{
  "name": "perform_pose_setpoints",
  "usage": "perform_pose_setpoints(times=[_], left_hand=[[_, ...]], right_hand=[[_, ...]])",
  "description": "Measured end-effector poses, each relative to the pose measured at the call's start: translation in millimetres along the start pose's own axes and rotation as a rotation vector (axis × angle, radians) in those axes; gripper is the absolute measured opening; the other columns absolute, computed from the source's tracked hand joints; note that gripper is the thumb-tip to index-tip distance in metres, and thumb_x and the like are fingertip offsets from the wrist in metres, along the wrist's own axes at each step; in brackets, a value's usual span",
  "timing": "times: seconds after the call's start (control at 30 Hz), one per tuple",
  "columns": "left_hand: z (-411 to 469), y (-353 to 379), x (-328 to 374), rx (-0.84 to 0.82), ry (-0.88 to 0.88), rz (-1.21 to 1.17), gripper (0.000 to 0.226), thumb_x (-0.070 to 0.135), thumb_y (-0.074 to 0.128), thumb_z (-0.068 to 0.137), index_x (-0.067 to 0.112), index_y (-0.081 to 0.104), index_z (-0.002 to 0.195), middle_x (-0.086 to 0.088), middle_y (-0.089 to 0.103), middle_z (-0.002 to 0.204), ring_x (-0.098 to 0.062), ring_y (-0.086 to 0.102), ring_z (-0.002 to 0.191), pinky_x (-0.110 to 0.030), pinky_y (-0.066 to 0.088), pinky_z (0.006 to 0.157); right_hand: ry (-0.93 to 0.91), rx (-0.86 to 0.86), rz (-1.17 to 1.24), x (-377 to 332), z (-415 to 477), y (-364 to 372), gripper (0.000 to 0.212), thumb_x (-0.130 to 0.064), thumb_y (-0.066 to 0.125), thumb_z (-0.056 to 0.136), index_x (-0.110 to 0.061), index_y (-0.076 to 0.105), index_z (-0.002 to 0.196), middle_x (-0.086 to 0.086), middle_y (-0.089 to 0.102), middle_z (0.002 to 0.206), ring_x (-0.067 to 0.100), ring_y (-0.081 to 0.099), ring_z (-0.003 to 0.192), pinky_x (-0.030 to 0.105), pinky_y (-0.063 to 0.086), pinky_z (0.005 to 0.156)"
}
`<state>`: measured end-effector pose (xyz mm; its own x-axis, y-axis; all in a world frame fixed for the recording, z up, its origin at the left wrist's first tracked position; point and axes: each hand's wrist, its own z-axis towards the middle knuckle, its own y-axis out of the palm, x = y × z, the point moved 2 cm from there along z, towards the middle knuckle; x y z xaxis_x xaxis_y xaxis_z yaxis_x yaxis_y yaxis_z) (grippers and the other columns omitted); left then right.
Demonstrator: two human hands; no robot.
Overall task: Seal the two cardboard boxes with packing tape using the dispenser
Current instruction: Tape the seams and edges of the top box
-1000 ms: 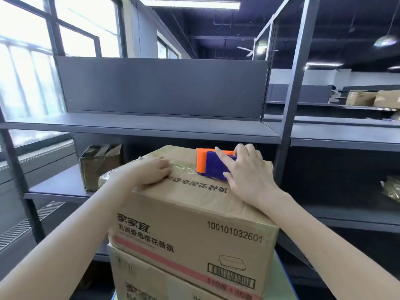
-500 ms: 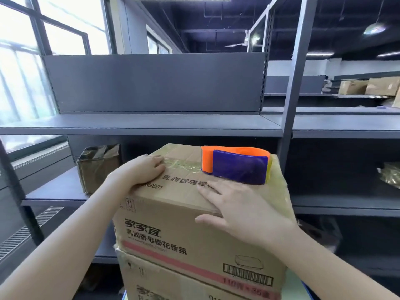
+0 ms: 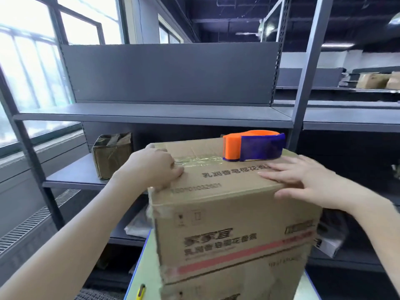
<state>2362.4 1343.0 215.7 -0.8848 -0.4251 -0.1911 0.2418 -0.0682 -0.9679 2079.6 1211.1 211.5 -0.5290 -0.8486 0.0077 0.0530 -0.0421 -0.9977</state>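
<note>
A printed cardboard box (image 3: 233, 232) stands on top of a second cardboard box (image 3: 227, 292), of which only the upper edge shows. Clear tape (image 3: 199, 160) runs along the top box's seam. The orange and purple tape dispenser (image 3: 253, 146) rests by itself at the far right of the top box's lid. My left hand (image 3: 151, 169) presses on the lid's near left corner, fingers curled over the tape end. My right hand (image 3: 311, 180) lies flat with spread fingers on the lid's near right edge, just in front of the dispenser and apart from it.
The boxes stand on a pale surface with a blue edge (image 3: 140, 267), where a yellow tool (image 3: 140, 292) lies. Grey metal shelving (image 3: 151, 115) stands right behind, with an upright post (image 3: 303, 94). A small taped brown box (image 3: 111, 154) sits on the lower left shelf.
My right hand let go of the dispenser, left it on the lid and slid to the near right edge. The top box has turned, its printed front now facing me more squarely.
</note>
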Motion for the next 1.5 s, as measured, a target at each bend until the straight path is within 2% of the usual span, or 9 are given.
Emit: perform_pose_setpoints(times=[0.1, 0.2, 0.3, 0.67, 0.8, 1.0, 1.1, 1.3, 1.5], left_hand=[[-7.5, -16.2, 10.4, 0.106, 0.024, 0.003, 0.048, 0.055, 0.034, 0.092, 0.024, 0.071, 0.097, 0.007, 0.060, 0.099, -0.016, 0.055, 0.101, -0.030, 0.047, 0.074], [-2.4, -23.0, 21.1, 0.174, 0.107, 0.033, 0.043, 0.050, 0.038, 0.094, 0.021, 0.066, 0.107, 0.003, 0.061, 0.114, -0.018, 0.055, 0.105, -0.030, 0.040, 0.084], [0.2, -12.5, 32.7, 0.020, 0.195, -0.185, 0.048, 0.045, 0.037, 0.097, 0.028, 0.036, 0.142, 0.007, 0.037, 0.148, -0.016, 0.036, 0.134, -0.031, 0.028, 0.107], [4.9, 7.7, 35.5, -0.118, 0.204, -0.339, 0.046, 0.040, 0.027, 0.101, 0.035, 0.024, 0.147, 0.018, 0.017, 0.155, -0.008, 0.016, 0.143, -0.038, 0.018, 0.116], [2.7, 4.8, 37.3, -0.101, 0.195, -0.362, 0.046, 0.039, 0.029, 0.100, 0.033, 0.029, 0.146, 0.017, 0.022, 0.154, -0.012, 0.023, 0.141, -0.035, 0.020, 0.115], [-19.7, -8.1, 46.0, -0.087, 0.231, -0.348, 0.049, 0.046, 0.034, 0.098, 0.033, 0.033, 0.145, 0.017, 0.027, 0.151, -0.009, 0.024, 0.140, -0.024, 0.015, 0.112], [-36.3, -16.9, 55.5, -0.042, 0.291, -0.259, 0.058, 0.059, 0.034, 0.092, 0.034, 0.034, 0.144, 0.018, 0.031, 0.149, -0.009, 0.025, 0.135, -0.027, 0.019, 0.110], [-52.7, -20.0, 90.7, -0.058, 0.392, -0.205, 0.116, 0.094, 0.013, 0.057, 0.025, 0.017, 0.150, 0.010, 0.020, 0.153, -0.006, 0.009, 0.138, -0.029, 0.015, 0.111], [-31.5, -24.2, 129.8, -0.080, 0.356, -0.110, 0.102, 0.080, 0.032, 0.075, 0.010, 0.020, 0.149, 0.000, 0.010, 0.158, -0.015, 0.018, 0.143, -0.034, 0.026, 0.111]], right_hand=[[0.177, 0.094, -0.103, 9.8, -11.0, 0.0, 0.045, -0.043, 0.043, 0.095, -0.046, 0.031, 0.138, -0.012, 0.033, 0.149, 0.010, 0.025, 0.139, 0.029, 0.016, 0.112], [0.131, 0.260, 0.228, -25.6, -13.3, -0.9, 0.040, -0.028, 0.043, 0.097, -0.029, 0.046, 0.137, -0.011, 0.041, 0.144, 0.006, 0.034, 0.134, 0.022, 0.022, 0.110], [0.020, 0.292, 0.301, -78.8, -9.3, -3.8, 0.050, -0.050, 0.039, 0.093, -0.026, 0.048, 0.135, -0.011, 0.044, 0.142, 0.007, 0.032, 0.135, 0.029, 0.021, 0.114], [0.033, 0.137, 0.122, -143.9, 7.6, -1.0, 0.076, -0.082, 0.031, 0.074, -0.015, 0.062, 0.095, 0.001, 0.062, 0.098, 0.023, 0.052, 0.100, 0.045, 0.037, 0.096], [0.051, 0.041, 0.049, -147.4, 11.3, 6.0, 0.089, -0.082, 0.036, 0.072, -0.014, 0.051, 0.128, 0.011, 0.048, 0.135, 0.031, 0.033, 0.132, 0.051, 0.019, 0.112], [-0.073, -0.002, 0.154, -125.7, -7.7, -5.2, 0.066, -0.060, 0.053, 0.080, -0.019, 0.048, 0.133, 0.000, 0.043, 0.141, 0.022, 0.032, 0.133, 0.038, 0.025, 0.108], [-0.151, -0.114, 0.296, -87.1, -23.6, -11.3, 0.071, -0.049, 0.061, 0.081, -0.034, 0.031, 0.144, -0.022, 0.019, 0.151, -0.005, 0.008, 0.138, 0.018, 0.008, 0.112], [-0.071, -0.160, 0.371, 3.7, -46.3, -22.1, 0.053, -0.036, 0.062, 0.085, -0.045, 0.040, 0.132, -0.039, 0.023, 0.135, -0.040, 0.010, 0.111, -0.009, 0.004, 0.095], [0.055, -0.059, 0.288, 28.6, -45.6, -16.7, 0.049, -0.022, 0.053, 0.094, -0.039, 0.038, 0.137, -0.040, 0.023, 0.126, -0.016, 0.017, 0.120, -0.005, 0.012, 0.088]])
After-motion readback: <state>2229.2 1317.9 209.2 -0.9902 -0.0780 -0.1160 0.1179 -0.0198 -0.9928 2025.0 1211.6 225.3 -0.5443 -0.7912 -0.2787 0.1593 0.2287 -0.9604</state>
